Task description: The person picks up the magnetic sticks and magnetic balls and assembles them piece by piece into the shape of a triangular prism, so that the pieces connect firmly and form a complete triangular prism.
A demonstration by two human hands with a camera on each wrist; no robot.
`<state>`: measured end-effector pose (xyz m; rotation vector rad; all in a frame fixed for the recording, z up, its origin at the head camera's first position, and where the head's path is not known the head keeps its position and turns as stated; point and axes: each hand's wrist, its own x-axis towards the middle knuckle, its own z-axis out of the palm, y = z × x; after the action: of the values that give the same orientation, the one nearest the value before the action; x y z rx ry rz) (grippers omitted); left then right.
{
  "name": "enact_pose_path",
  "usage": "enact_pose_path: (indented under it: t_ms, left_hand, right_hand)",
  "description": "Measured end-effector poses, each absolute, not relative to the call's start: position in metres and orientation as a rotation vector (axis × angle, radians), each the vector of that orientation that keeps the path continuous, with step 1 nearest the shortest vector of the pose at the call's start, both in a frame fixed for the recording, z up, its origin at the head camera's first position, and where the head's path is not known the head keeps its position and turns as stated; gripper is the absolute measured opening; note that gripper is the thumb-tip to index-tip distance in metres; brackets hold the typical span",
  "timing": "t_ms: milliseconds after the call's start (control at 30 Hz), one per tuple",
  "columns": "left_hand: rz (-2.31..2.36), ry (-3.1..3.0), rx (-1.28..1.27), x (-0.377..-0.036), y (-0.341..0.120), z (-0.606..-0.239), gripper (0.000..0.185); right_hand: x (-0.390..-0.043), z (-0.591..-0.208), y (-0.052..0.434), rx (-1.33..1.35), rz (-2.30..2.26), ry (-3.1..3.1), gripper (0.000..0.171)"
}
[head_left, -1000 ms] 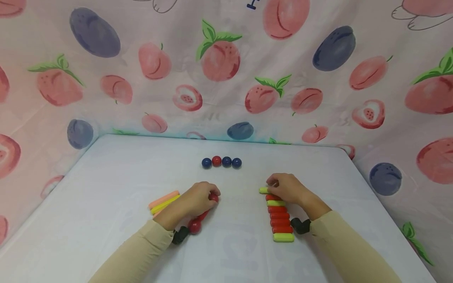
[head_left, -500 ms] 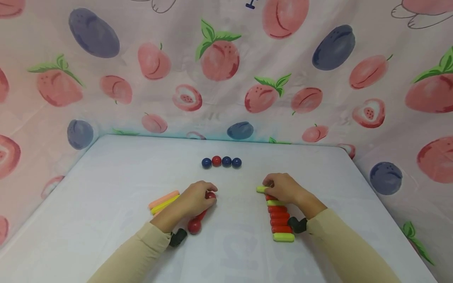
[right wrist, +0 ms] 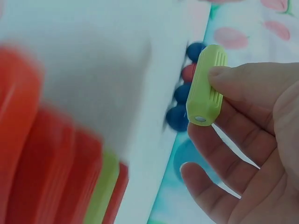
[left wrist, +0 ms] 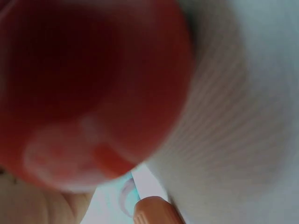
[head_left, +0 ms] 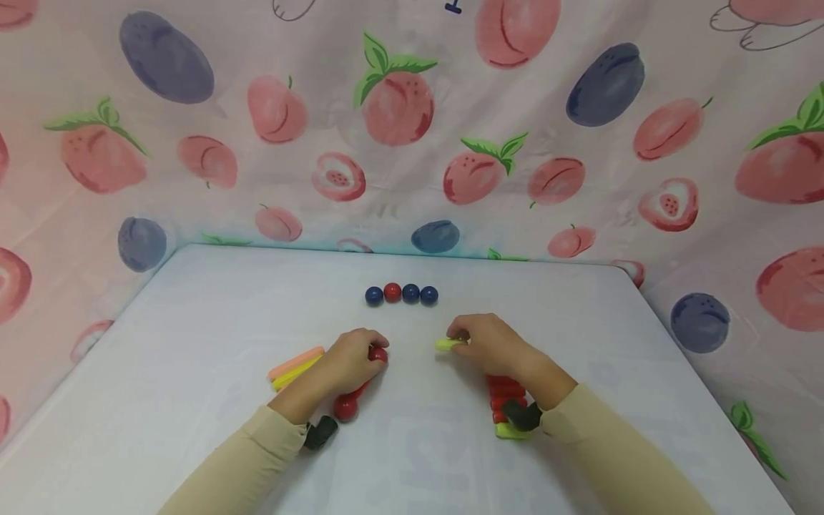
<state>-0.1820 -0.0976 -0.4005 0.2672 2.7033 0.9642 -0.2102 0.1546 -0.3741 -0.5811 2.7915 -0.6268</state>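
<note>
Left hand [head_left: 350, 361] gripping, left forearm [head_left: 234, 461] slanting back behind it. Right hand [head_left: 494, 345] pinching, thumb [right wrist: 252, 83] facing fingers [right wrist: 212, 147], right forearm [head_left: 621, 447] slanting back behind it.

Ball row [head_left: 410, 293]: three blue, one red, near far edge of white worktop [head_left: 212, 307]
Orange and yellow sticks [head_left: 296, 363]: side by side, towards left edge
Backdrop cloth [head_left: 399, 107]: printed fruit, beyond far edge

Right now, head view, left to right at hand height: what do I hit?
Far orange stick → left hand → red ball in its grip → green stick → right hand pinching that stick.
</note>
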Motion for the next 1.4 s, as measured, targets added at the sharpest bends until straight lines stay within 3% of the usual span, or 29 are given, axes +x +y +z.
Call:
enact_pose_path:
  t_ms: [533, 1400]
  left_hand:
    - [0.936, 2.691, 0.220, -0.181, -0.101, -0.402, 0.040]
    - [0.988, 2.629, 0.265, -0.177, -0.101, -0.399, 0.035]
  right_hand:
    - [-0.204, -0.384, 0.109, -0.672, -0.672, 2.749, 0.018]
    - [-0.204, -0.389, 0.092, -0.682, -0.649, 2.702, 0.020]
